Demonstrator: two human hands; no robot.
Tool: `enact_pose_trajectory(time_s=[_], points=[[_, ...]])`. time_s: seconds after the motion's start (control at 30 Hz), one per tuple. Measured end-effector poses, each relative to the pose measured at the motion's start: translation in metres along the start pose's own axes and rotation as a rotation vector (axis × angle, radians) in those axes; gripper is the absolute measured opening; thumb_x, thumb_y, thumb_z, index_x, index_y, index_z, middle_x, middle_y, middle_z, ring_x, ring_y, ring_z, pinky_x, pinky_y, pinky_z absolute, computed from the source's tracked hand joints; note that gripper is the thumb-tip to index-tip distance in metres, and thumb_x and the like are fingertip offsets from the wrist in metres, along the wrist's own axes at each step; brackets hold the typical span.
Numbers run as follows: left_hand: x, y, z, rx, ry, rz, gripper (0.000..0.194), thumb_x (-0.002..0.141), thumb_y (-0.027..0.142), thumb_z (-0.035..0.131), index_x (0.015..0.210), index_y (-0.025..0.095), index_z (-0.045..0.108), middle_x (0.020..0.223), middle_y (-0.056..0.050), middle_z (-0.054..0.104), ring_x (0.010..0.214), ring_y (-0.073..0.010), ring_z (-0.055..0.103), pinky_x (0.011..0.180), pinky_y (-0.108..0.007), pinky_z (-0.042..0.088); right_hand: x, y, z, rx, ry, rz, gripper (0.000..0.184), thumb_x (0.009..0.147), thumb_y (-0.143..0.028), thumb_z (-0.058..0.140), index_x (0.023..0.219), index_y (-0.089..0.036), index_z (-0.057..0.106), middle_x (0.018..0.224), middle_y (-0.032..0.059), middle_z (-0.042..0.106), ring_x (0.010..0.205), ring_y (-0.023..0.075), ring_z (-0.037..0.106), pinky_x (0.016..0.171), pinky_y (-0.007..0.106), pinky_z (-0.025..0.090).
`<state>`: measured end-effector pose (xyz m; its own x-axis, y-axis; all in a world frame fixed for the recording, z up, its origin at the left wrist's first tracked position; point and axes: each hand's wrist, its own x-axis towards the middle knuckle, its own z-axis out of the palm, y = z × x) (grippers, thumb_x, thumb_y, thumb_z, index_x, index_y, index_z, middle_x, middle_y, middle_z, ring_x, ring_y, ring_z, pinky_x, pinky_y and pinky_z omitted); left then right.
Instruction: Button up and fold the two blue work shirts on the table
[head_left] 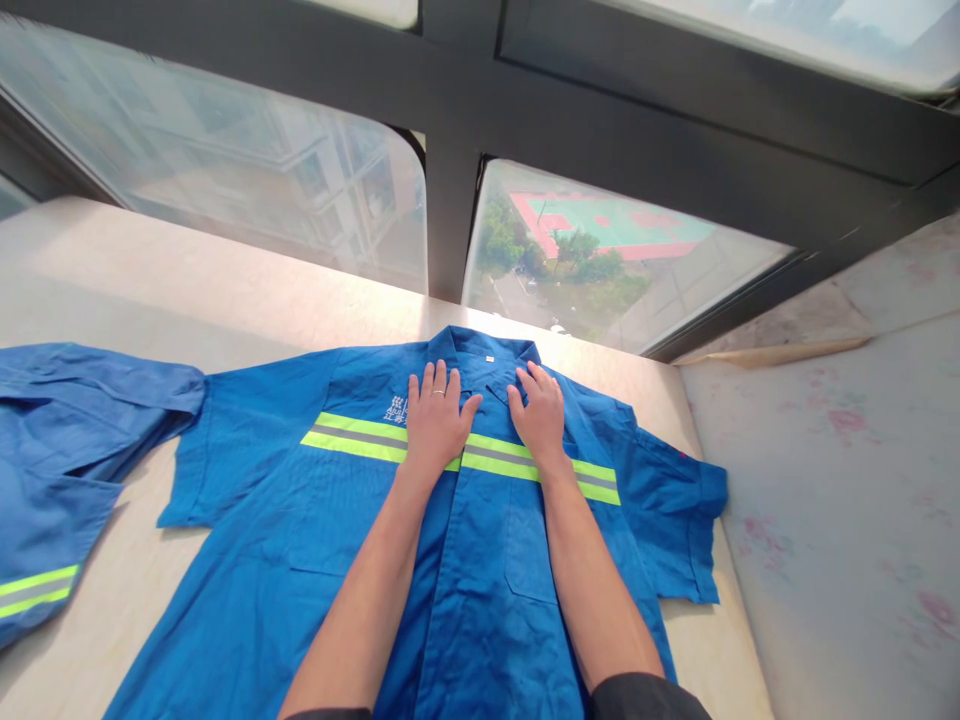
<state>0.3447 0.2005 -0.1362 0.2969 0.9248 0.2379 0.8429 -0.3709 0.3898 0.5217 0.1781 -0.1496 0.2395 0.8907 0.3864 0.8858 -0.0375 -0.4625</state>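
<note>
A blue short-sleeved work shirt (480, 560) lies spread out, front up, its collar toward the window. Across its chest runs a yellow-green and grey reflective strip (360, 437), and white lettering (395, 409) shows beside my left hand. My left hand (439, 415) rests flat on the chest just below the collar, fingers spread, with a ring on one finger. On the other side of the front opening, my right hand (538, 408) lies on the cloth near the collar, its fingers apart. Neither hand grips the fabric.
Another blue garment with a reflective strip (60, 470) lies folded at the left, touching the shirt's sleeve. Both are on a pale sill-like surface (247, 300). Beyond it stands a dark window frame (454, 180); a floral-papered wall (840, 480) bounds the right side.
</note>
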Motion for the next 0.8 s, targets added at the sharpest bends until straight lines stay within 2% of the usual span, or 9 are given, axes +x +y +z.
enact_pose_trajectory(time_s=[0.2, 0.5, 0.57, 0.63, 0.7, 0.8], points=[[0.000, 0.002, 0.002, 0.025, 0.050, -0.001, 0.064, 0.097, 0.052, 0.042, 0.145, 0.011, 0.048, 0.154, -0.019, 0.039, 0.146, -0.0369, 0.030, 0.119, -0.060, 0.016, 0.001, 0.001, 0.002, -0.042, -0.043, 0.014, 0.039, 0.098, -0.034, 0.045, 0.128, -0.017, 0.062, 0.144, 0.0149, 0.053, 0.135, 0.0287, 0.045, 0.116, 0.055, 0.028], [-0.002, 0.001, -0.001, -0.029, 0.039, 0.023, 0.064, 0.097, 0.050, 0.044, 0.145, 0.008, 0.048, 0.155, -0.022, 0.035, 0.148, -0.0368, 0.025, 0.120, -0.060, 0.013, 0.003, 0.001, 0.002, -0.043, -0.049, 0.052, 0.043, 0.097, -0.036, 0.044, 0.132, -0.015, 0.058, 0.144, 0.0153, 0.053, 0.137, 0.0270, 0.044, 0.117, 0.052, 0.027], [0.001, -0.003, -0.003, -0.083, 0.011, 0.032, 0.060, 0.096, 0.050, 0.046, 0.141, 0.010, 0.053, 0.154, -0.020, 0.038, 0.148, -0.0354, 0.027, 0.120, -0.058, 0.012, 0.003, 0.000, 0.001, -0.062, -0.074, 0.056, 0.043, 0.097, -0.035, 0.043, 0.132, -0.013, 0.057, 0.145, 0.0160, 0.051, 0.138, 0.0272, 0.042, 0.118, 0.051, 0.025], [0.006, -0.009, -0.008, -0.204, -0.027, 0.032, 0.051, 0.097, 0.046, 0.046, 0.135, 0.015, 0.058, 0.149, -0.015, 0.048, 0.144, -0.0310, 0.035, 0.121, -0.056, 0.013, 0.003, -0.001, 0.000, -0.079, -0.086, 0.054, 0.043, 0.098, -0.033, 0.042, 0.132, -0.013, 0.056, 0.146, 0.0169, 0.050, 0.138, 0.0282, 0.041, 0.118, 0.053, 0.024], [0.007, -0.016, -0.016, -0.371, -0.035, -0.002, 0.043, 0.099, 0.041, 0.042, 0.129, 0.017, 0.061, 0.140, -0.012, 0.058, 0.137, -0.0247, 0.047, 0.120, -0.050, 0.021, 0.002, -0.004, -0.001, -0.095, -0.079, 0.049, 0.042, 0.098, -0.031, 0.041, 0.132, -0.011, 0.056, 0.145, 0.0181, 0.050, 0.137, 0.0293, 0.041, 0.117, 0.054, 0.024], [-0.010, -0.026, -0.034, -0.498, 0.060, -0.076, 0.040, 0.100, 0.033, 0.037, 0.121, 0.014, 0.064, 0.128, -0.013, 0.066, 0.127, -0.0206, 0.057, 0.110, -0.040, 0.040, 0.000, -0.011, -0.001, -0.122, -0.066, 0.054, 0.040, 0.098, -0.028, 0.041, 0.130, -0.010, 0.055, 0.145, 0.0195, 0.050, 0.136, 0.0298, 0.041, 0.116, 0.055, 0.024]])
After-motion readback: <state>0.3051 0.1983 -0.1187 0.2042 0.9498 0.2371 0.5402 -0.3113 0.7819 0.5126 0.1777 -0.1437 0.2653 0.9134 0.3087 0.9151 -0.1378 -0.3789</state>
